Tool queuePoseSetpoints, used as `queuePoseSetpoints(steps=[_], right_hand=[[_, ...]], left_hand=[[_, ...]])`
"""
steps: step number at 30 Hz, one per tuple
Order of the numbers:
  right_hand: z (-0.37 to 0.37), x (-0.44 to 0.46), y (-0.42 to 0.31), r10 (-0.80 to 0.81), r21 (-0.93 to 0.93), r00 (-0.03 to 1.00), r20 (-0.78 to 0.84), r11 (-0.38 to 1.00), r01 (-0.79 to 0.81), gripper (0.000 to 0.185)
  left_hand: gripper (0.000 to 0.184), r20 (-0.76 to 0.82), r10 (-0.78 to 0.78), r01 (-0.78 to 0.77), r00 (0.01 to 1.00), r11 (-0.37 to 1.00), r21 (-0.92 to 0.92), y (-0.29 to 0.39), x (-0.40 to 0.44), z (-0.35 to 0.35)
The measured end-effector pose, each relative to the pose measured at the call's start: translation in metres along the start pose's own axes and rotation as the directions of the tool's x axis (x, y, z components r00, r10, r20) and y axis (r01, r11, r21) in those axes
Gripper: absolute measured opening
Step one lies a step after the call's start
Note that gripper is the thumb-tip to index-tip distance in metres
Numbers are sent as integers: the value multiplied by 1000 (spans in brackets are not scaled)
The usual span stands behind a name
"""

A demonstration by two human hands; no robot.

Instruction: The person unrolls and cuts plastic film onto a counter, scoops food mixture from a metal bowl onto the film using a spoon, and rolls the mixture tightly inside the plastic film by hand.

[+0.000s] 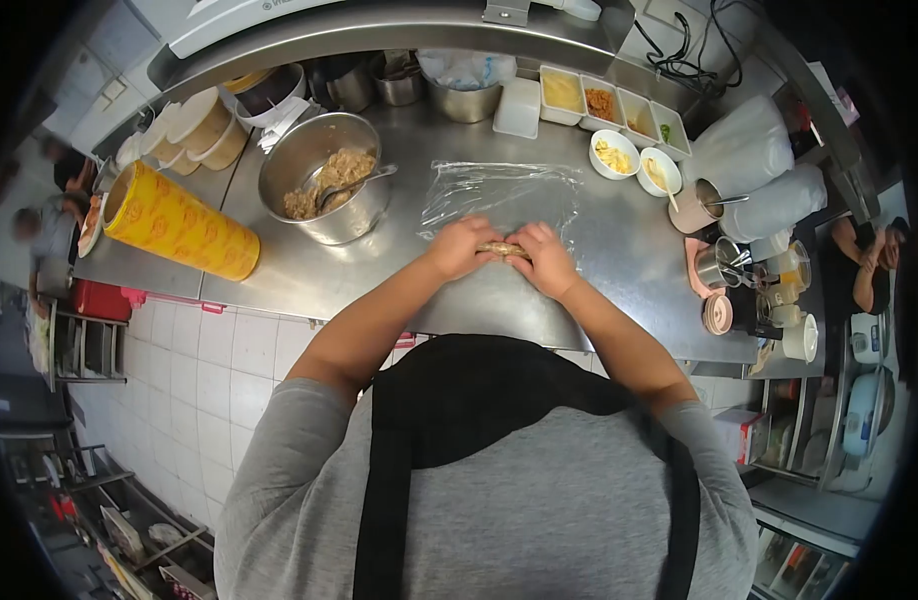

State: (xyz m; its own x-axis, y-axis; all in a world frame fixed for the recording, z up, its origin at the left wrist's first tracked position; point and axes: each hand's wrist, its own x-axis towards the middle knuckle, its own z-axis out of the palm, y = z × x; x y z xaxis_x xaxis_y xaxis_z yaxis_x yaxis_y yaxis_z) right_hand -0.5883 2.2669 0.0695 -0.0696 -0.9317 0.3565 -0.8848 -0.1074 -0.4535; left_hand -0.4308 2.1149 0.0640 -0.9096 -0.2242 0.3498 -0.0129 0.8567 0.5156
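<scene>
A sheet of cling film (504, 190) lies wrinkled on the steel counter. At its near edge, a short brownish roll of filling (504, 248) shows between my two hands, apparently with film around it. My left hand (461, 247) is closed over the roll's left part, fingers curled. Over its right part my right hand (544, 258) is closed in the same way, thumb near the middle. A steel pot (347, 218) with brown minced filling (341, 175) and a spoon (357, 185) stands to the left of my hands.
A big yellow film roll (184, 222) lies at the counter's left. White containers (561, 95) of toppings and two small bowls (613, 155) stand at the back right. Cups, a steel jug (717, 262) and jars line the right edge. Other people (54, 240) are at the sides.
</scene>
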Motion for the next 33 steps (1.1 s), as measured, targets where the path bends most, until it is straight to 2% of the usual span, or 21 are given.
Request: queuePoseSetpoints(steps=[2,5,8,11,14,17,20,23,26,32,33], right_hand=[[0,-3,0,-27,-11,1000,-10,1000,26,37],[-3,-11,-6,-21,-67,999,-38,998,18,46],[7,-28,-31,-44,-238,998,37,970,52,56],[15,-30,-41,50,-243,998,47,969,-37,61],[12,-19,-36,76,-261,989,129,964,-40,66],[10,-16,-27,59,-254,984,167,967,-15,69],[14,-26,-39,90,-325,992,90,944,-57,72],[17,-17,-36,119,-303,990,80,949,-89,73],[6,1,-25,119,-229,978,173,970,-77,72],[12,-13,-36,190,-360,975,116,923,-137,69],[13,-12,-33,185,-356,977,102,924,-137,68]], left_hand=[[31,-47,46,-48,998,998,-51,-6,-4,0],[29,68,-5,11,998,996,-90,-9,-2,-9],[27,-33,52,-54,998,996,-75,-16,0,-2],[28,-104,-57,58,993,998,7,-6,-4,3],[38,-226,24,25,974,978,209,8,-11,15],[51,-127,3,34,992,956,292,17,-22,21],[58,20,-46,38,999,954,297,16,-16,20],[62,50,-64,43,997,936,349,15,-9,16],[64,50,-92,70,994,936,344,14,-10,18],[65,111,-184,135,977,927,349,12,2,17],[65,96,-162,116,982,923,366,12,2,16]])
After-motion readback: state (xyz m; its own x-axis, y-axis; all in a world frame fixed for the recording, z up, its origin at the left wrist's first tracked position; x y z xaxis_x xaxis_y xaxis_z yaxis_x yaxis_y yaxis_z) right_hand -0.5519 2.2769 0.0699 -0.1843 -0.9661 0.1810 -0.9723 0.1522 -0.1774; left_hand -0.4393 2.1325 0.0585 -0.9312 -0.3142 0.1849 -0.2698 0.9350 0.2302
